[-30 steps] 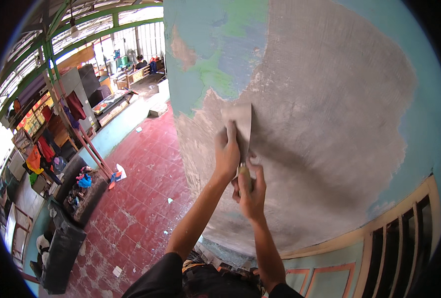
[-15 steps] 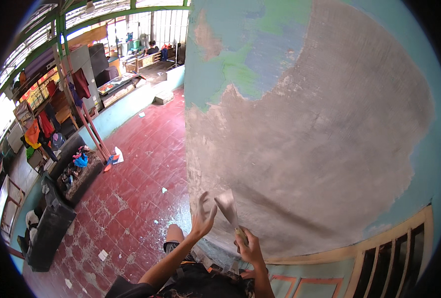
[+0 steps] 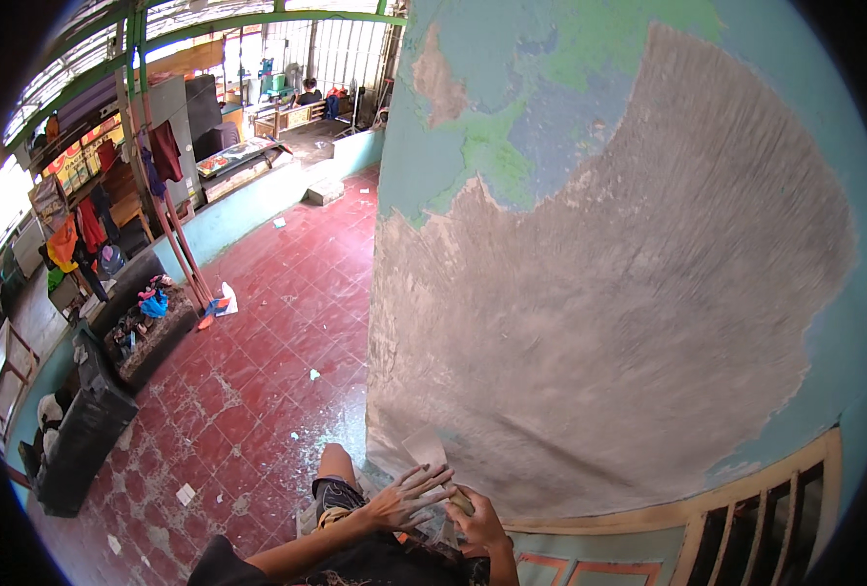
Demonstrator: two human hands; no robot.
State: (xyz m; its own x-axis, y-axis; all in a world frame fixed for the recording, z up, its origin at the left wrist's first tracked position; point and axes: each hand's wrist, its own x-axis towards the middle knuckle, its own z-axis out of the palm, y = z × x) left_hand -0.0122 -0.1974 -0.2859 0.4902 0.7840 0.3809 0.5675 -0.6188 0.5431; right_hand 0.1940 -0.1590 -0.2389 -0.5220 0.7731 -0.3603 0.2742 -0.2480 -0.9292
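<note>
A broad-bladed scraper (image 3: pixel 427 448) is gripped by its handle in my right hand (image 3: pixel 479 519), low in front of me. Its blade points up and left, near the bottom of the bare grey patch of the wall (image 3: pixel 570 322). My left hand (image 3: pixel 406 499) is open with fingers spread. It crosses in front of the tool where blade and handle meet, hiding that part. I cannot tell whether those fingers touch the scraper. Around the grey patch, blue and green paint (image 3: pixel 497 146) remains with ragged edges.
Paint flakes (image 3: pixel 341 430) litter the red tiled floor (image 3: pixel 258 361) left of the wall. A wooden-framed barred opening (image 3: pixel 765 518) is at lower right. Black troughs (image 3: pixel 92 439) and a low wall (image 3: pixel 248 200) stand left. Someone (image 3: pixel 309 93) is in the far background.
Both hands have come down with the scraper. My left hand has moved from beside the blade to across the tool, its fingers now spread. The view has shifted slightly.
</note>
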